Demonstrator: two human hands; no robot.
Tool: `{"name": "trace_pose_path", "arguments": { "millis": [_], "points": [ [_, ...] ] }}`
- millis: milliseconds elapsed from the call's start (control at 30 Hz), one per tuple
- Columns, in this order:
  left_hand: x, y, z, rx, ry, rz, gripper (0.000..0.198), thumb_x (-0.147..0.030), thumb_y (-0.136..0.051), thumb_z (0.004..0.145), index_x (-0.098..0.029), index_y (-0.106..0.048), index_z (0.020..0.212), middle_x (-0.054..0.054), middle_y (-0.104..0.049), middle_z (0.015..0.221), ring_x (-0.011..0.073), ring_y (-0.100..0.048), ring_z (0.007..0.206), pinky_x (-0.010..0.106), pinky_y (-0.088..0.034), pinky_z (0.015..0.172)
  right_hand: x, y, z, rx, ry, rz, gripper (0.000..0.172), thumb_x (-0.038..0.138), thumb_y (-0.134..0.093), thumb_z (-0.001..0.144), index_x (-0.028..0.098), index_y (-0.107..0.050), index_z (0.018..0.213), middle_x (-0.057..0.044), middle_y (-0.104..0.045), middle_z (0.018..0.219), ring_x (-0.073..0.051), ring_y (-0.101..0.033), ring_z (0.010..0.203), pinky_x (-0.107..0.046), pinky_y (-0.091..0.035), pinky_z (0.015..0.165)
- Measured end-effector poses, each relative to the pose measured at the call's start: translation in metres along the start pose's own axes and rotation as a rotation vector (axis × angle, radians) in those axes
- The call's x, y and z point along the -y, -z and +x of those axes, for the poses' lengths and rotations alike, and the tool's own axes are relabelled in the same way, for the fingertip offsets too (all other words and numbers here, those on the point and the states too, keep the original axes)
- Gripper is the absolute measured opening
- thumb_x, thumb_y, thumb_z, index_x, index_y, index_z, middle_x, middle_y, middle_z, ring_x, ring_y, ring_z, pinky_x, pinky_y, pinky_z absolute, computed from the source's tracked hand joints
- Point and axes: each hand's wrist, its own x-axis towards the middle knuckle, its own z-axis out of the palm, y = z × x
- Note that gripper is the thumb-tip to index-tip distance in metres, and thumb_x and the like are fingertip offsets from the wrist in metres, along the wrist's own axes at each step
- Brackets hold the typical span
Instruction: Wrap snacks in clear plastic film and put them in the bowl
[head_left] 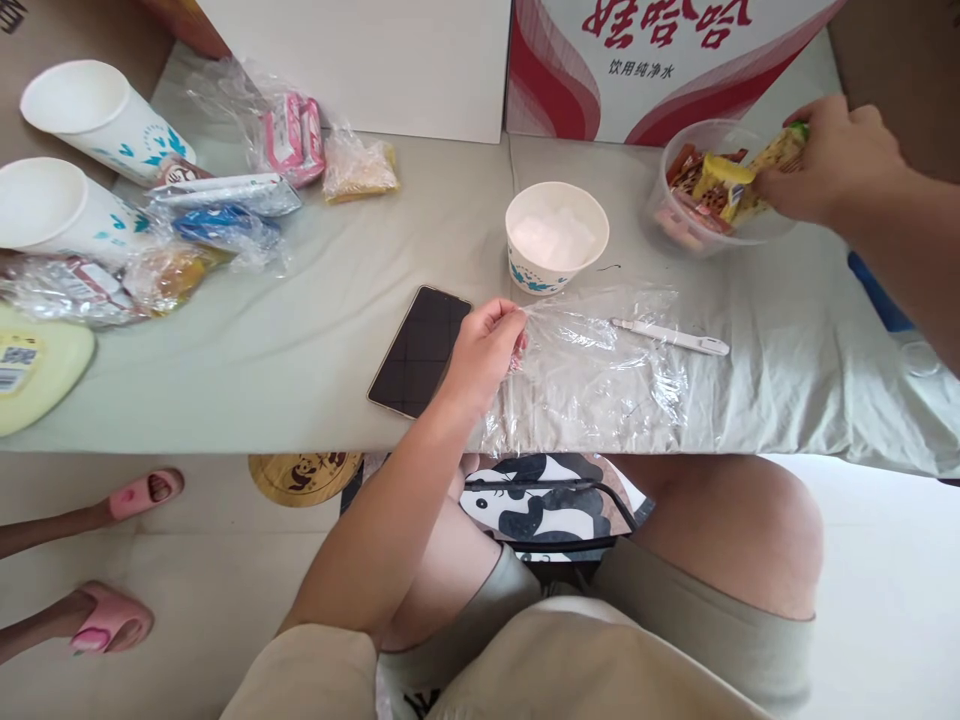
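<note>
My left hand (489,345) pinches the edge of a clear plastic bag (592,385) that lies flat near the table's front edge. On the right, my right hand (847,160) grips a yellowish snack packet (776,158) with a green end, over the rim of a clear round plastic tub (667,205). Several wrapped snacks (709,190) fill the tub, brown, yellow and red. A white utility knife (675,337) rests at the bag's right side. Behind the bag stands a paper cup (555,235) with white stuff in it. Beside my left wrist lies a black phone (416,350).
Two paper cups (60,205) lie tipped at the left among several bagged items (225,225). A pink packet (292,135) and a yellow one (360,170) are near the white box (375,60). A red-and-white carton (645,80) stands behind. Another person's slippered feet (112,615) show lower left.
</note>
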Motion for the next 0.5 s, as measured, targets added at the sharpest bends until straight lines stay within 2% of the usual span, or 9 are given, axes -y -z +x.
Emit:
{"name": "trace_pose_path", "arguments": {
  "millis": [67,133,200,233,300,333,400,500],
  "points": [
    [-0.001,0.0,0.0,-0.004,-0.001,0.001,0.018,-0.021,-0.059,0.086,-0.019,-0.055,0.069,-0.005,-0.047,0.058,0.0067,-0.041,0.051,0.019,-0.032,0.048,0.013,0.015,-0.011,0.111,-0.201,-0.05,0.113,0.088,-0.048,0.069,0.004,-0.058,0.145,-0.033,-0.059,0.137,-0.051,-0.06,0.125,-0.052,-0.041,0.068],
    [-0.001,-0.001,0.0,-0.003,0.0,0.002,0.019,-0.021,-0.059,0.086,-0.019,-0.054,0.068,-0.005,-0.047,0.058,0.0065,-0.041,0.051,0.019,-0.031,0.048,0.021,0.032,-0.021,0.055,-0.266,0.043,0.108,0.086,-0.044,0.078,0.007,-0.053,0.15,-0.03,-0.052,0.146,-0.051,-0.05,0.137,-0.059,-0.041,0.084],
    [-0.001,-0.001,0.001,0.005,0.007,0.0,0.02,-0.023,-0.06,0.086,-0.019,-0.053,0.067,-0.005,-0.047,0.058,0.0063,-0.04,0.05,0.019,-0.029,0.047,0.025,0.045,-0.036,-0.112,-0.18,0.202,0.093,0.078,-0.043,0.092,0.005,-0.052,0.149,-0.028,-0.05,0.148,-0.044,-0.049,0.14,-0.059,-0.039,0.099],
    [0.0,-0.001,0.001,0.01,0.012,-0.004,0.021,-0.024,-0.061,0.086,-0.019,-0.053,0.067,-0.005,-0.046,0.057,0.0063,-0.039,0.049,0.02,-0.027,0.046,0.027,0.049,-0.048,-0.211,-0.104,0.274,0.079,0.068,-0.045,0.099,0.006,-0.055,0.145,-0.027,-0.052,0.146,-0.039,-0.053,0.136,-0.056,-0.04,0.103],
    [0.0,-0.001,0.003,0.017,0.022,-0.009,0.021,-0.025,-0.062,0.086,-0.02,-0.052,0.067,-0.005,-0.046,0.057,0.0062,-0.037,0.047,0.021,-0.023,0.044,0.032,0.051,-0.081,-0.352,0.064,0.393,0.042,0.04,-0.053,0.103,0.009,-0.064,0.129,-0.023,-0.062,0.134,-0.03,-0.063,0.121,-0.047,-0.048,0.1],
    [0.0,-0.001,0.004,0.02,0.025,-0.006,0.021,-0.026,-0.062,0.085,-0.02,-0.053,0.068,-0.005,-0.046,0.057,0.0062,-0.036,0.047,0.021,-0.021,0.044,0.036,0.049,-0.103,-0.382,0.104,0.458,0.025,0.028,-0.056,0.099,0.013,-0.068,0.115,-0.02,-0.069,0.117,-0.027,-0.069,0.105,-0.043,-0.053,0.091],
    [0.0,-0.001,0.006,0.02,0.029,0.006,0.02,-0.026,-0.063,0.084,-0.02,-0.053,0.068,-0.005,-0.047,0.057,0.0064,-0.036,0.047,0.021,-0.021,0.044,0.048,0.04,-0.152,-0.162,0.258,0.51,0.012,0.019,-0.059,0.091,0.021,-0.067,0.099,-0.012,-0.074,0.097,-0.024,-0.071,0.089,-0.041,-0.057,0.084],
    [0.001,0.001,0.009,0.02,0.016,-0.001,0.019,-0.025,-0.064,0.083,-0.02,-0.053,0.068,-0.004,-0.047,0.058,0.0067,-0.037,0.047,0.021,-0.023,0.044,0.066,0.021,-0.218,0.066,0.381,0.607,0.014,0.022,-0.057,0.092,0.026,-0.066,0.101,-0.009,-0.074,0.096,-0.026,-0.072,0.09,-0.042,-0.06,0.081]
  ]
}}
